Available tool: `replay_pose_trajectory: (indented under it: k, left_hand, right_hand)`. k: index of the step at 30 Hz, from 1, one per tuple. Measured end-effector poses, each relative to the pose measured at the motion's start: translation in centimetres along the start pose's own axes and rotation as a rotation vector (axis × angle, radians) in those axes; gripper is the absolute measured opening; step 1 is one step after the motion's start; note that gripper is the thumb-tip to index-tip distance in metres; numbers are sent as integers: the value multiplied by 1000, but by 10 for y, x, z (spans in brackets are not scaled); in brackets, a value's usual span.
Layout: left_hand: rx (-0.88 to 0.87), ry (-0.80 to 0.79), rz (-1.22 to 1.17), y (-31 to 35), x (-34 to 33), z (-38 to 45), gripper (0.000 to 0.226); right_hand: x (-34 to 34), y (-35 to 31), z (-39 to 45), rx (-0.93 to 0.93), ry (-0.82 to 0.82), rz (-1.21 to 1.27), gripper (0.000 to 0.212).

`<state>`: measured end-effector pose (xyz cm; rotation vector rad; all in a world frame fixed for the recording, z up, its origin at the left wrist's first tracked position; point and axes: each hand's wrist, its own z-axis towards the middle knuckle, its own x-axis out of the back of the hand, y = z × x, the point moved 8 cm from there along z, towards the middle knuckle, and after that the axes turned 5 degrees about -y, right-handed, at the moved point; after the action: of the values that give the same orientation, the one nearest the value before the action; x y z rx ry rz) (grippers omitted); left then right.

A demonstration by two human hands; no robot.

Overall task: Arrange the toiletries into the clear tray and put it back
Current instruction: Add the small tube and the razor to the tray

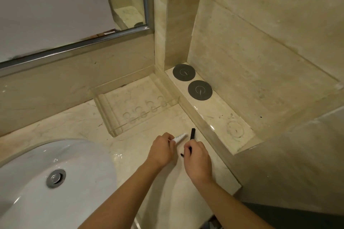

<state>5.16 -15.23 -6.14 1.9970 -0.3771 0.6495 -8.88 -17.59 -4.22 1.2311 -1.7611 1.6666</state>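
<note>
The clear tray (104,98) sits on the marble counter against the back wall, in the corner below the mirror, and looks empty. In front of it, my left hand (162,151) is closed on a small white tube (179,137) whose tip points up and right. Beside it, my right hand (198,160) grips a thin black stick-shaped item (193,133) that stands up out of the fist; a short black end (182,155) shows below my fingers. The two hands almost touch, just above the counter.
A white basin (37,182) with a metal drain fills the lower left. A raised marble ledge (223,117) on the right carries two round dark coasters (184,72) (200,90). A framed mirror (55,15) hangs at the back left.
</note>
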Motion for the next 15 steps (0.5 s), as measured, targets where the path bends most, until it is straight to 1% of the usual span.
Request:
replay_pose_trajectory:
  k: [3,7,10,15]
  left_hand:
    - [68,-21,-184,-16,17,-15,23]
    - [153,-174,-416,-38,30,-48,28]
    - [161,-238,-449,-51,43,-77,32]
    - [163,-285,-478,-66,60,-130,33]
  right_hand:
    - [1,-7,-7,0,-11,58,14]
    - [-1,-23,-22,16,-31,111,29]
    - [-7,-41,-38,61,-82,143,37]
    - [-31,-70,-74,191,-250,194,35]
